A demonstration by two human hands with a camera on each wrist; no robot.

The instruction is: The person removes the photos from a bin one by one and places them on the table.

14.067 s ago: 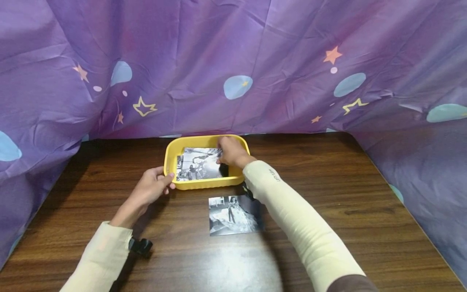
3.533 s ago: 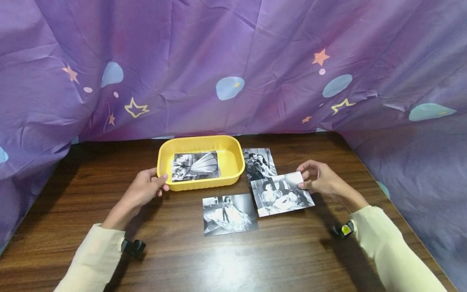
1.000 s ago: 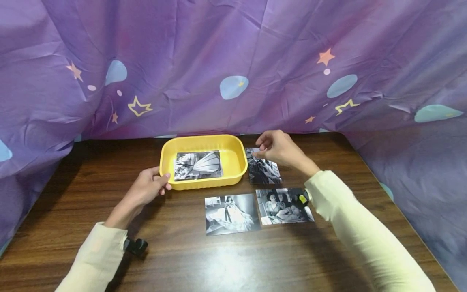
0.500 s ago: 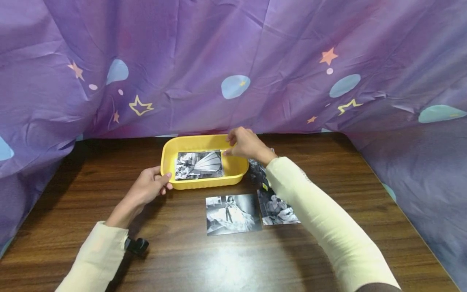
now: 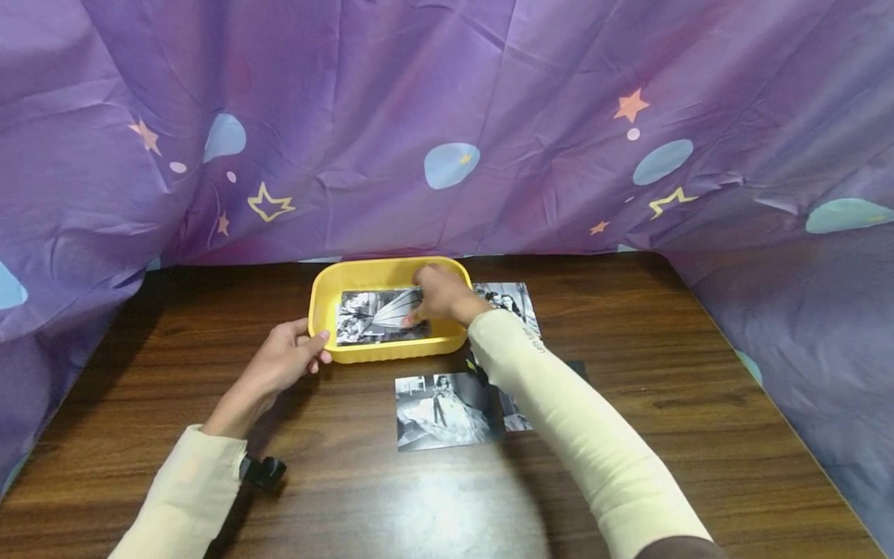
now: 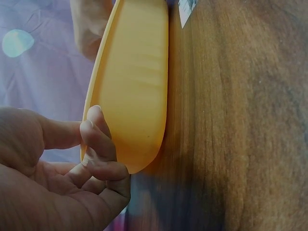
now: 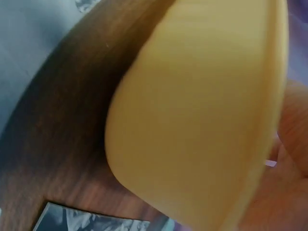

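In the head view, my left hand [image 5: 286, 359] pinches the near left corner of a yellow plastic tray [image 5: 391, 353]. Its thumb lies over the rim in the left wrist view, with curled fingers against the outer wall [image 6: 137, 96]. Inside the tray lies a black-and-white photo [image 5: 370, 318] of a wide striped skirt. My right hand [image 5: 443, 293] reaches over the tray's right side, thumb and fingers at that photo's right end. Whether they pinch it cannot be told. The tray wall [image 7: 192, 110] hides most of this hand in the right wrist view.
On the wooden table [image 5: 335, 497] lie a photo of a figure in a spread gown [image 5: 443, 411], another photo [image 5: 513, 299] right of the tray, and a third photo [image 5: 515, 415], mostly covered by the right sleeve [image 5: 559, 419]. A purple curtain [image 5: 391, 93] hangs behind.
Earlier, my right hand laid photos on the table. Over the last second it has moved left from the photo beside the tray into the tray. My left hand stays on the rim.
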